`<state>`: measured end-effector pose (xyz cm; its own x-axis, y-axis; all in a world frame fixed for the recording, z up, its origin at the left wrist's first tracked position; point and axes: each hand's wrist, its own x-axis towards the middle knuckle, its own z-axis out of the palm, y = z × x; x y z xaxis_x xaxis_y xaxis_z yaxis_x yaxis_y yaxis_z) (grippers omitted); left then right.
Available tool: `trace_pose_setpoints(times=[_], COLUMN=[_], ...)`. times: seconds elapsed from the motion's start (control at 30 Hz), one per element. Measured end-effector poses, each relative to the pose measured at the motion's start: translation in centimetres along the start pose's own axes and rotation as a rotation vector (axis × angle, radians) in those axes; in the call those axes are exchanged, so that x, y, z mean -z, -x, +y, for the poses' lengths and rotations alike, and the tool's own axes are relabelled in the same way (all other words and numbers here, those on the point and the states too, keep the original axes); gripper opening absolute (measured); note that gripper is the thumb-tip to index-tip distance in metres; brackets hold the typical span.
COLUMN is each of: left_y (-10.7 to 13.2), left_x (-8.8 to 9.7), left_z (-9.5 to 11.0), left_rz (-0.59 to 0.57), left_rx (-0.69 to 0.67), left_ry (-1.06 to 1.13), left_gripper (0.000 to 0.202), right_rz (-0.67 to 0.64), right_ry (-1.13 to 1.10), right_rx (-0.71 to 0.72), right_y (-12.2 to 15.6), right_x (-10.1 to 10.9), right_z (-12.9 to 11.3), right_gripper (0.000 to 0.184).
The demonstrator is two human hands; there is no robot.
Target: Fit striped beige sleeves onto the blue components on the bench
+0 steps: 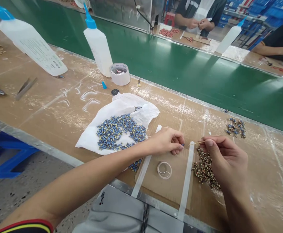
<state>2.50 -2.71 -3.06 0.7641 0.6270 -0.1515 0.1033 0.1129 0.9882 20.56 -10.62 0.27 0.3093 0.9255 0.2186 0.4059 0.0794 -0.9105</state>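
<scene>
My left hand is closed, its fingertips pinching a small blue piece that mostly hides behind the fingers. In my right hand a thin wooden stick is pinched between thumb and index finger, pointing left toward the blue piece. Below the hands stands a small clear round cup. Many small blue-and-yellow pieces lie on a white sheet beside my left forearm. Under my right hand is a heap of small brown-and-black pieces.
White bottles with blue nozzles and a tape roll stand along the back. Tweezers lie at left. A small pile of pieces sits at right. Beyond the green conveyor belt, a co-worker's hands are at work.
</scene>
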Motion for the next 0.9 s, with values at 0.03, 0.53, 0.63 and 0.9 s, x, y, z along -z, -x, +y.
trace_pose_setpoints(times=[0.03,0.53,0.63,0.9], left_y=[0.0,0.0,0.1,0.1], left_x=[0.0,0.0,0.0,0.1], left_z=[0.0,0.0,0.0,0.0], left_rz=[0.0,-0.01,-0.013,-0.021], left_rx=[-0.003,0.0,-0.01,-0.024], left_ry=[-0.002,-0.025,-0.032,-0.08], left_gripper=[0.004,0.004,0.004,0.004], right_rz=[0.007,-0.039,-0.051,-0.1], right_ry=[0.015,0.152,0.18,0.233], right_rx=[0.005,0.059,0.07,0.129], right_y=[0.0,0.2,0.3,0.3], right_x=[-0.1,-0.6,-0.6,-0.4], right_z=[0.1,1.2,1.3,1.3], right_gripper=[0.014,0.014,0.014,0.011])
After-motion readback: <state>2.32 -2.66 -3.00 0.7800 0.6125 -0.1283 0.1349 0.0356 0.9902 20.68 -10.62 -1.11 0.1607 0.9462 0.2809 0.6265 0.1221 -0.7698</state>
